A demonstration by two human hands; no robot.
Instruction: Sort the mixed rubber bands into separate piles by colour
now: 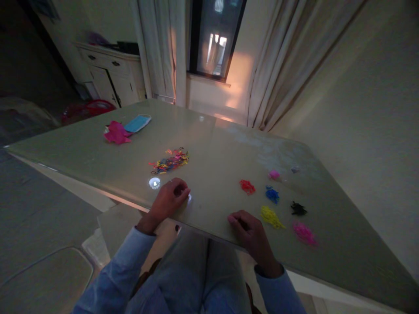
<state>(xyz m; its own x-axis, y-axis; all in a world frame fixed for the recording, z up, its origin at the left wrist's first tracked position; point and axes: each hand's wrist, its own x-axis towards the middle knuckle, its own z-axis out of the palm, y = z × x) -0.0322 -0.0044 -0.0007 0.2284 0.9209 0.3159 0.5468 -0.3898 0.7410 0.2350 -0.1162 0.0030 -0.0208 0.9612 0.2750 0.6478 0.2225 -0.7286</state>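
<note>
My left hand [170, 198] rests near the front edge of the table, fingers curled in and thumb close to the index finger; nothing shows in it. Just beyond it lies a mixed heap of coloured rubber bands [170, 161]. To the right, my right hand [247, 229] is also loosely closed at the table edge, with no object visible in its fingers. Nearest to it is a pile of yellow bands [271, 217]. Around that are piles of red bands [247, 186], blue bands [272, 194], black bands [298, 208] and pink bands [304, 233].
A small pink clump [274, 175] and a small clear item [295, 169] lie farther back. Toward the far left of the glossy table [212, 144] are a crumpled pink piece [118, 132] and a blue face mask [138, 123]. Behind stand a white cabinet [111, 74] and curtains [163, 48].
</note>
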